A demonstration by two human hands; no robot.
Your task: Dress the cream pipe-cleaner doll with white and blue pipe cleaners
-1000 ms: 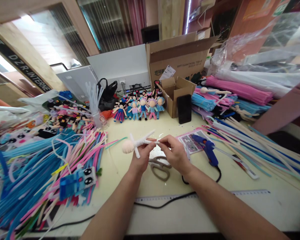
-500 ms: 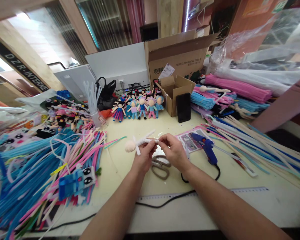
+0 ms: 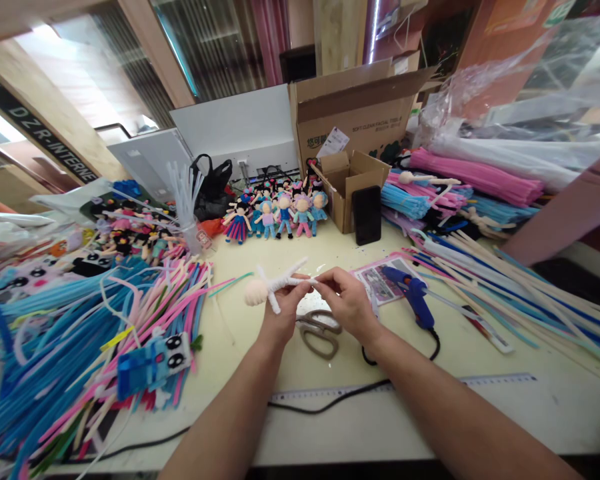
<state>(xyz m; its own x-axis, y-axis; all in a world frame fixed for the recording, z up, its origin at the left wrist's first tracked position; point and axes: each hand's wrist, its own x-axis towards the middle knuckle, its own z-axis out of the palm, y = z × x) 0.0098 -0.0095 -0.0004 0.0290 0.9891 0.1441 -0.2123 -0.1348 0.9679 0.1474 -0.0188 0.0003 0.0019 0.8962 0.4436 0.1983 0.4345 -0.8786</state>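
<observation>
A: You have a white fuzzy doll (image 3: 276,287) above the counter (image 3: 260,363), its pale round head (image 3: 256,292) pointing left. Your left hand (image 3: 286,312) is closed on it, thumb and fingers pinching one of its legs.

B: And your right hand (image 3: 349,301) has its fingertips drawn together at the far end of that same leg, so the two grips nearly meet.

A: What has changed for you in the last half second?

B: The doll, mostly. Its head sits slightly farther left than it did, and you've turned it: both arms now spread clear of the body, where the upper one looked short before. Your hands are in almost the same place.

A: The other leg?

B: It slants up and away from your fingers, unheld, as it did then.

A: And around you?

B: The scissors (image 3: 322,329) haven't moved; their grey handles lie on the counter between your wrists. Your blue glue gun (image 3: 417,300) is likewise where it was, right of your right hand, partly over a printed sheet (image 3: 375,283). Behind, the dressed dolls (image 3: 285,215) stand grouped beside the small cardboard box (image 3: 347,183), unchanged.
</observation>
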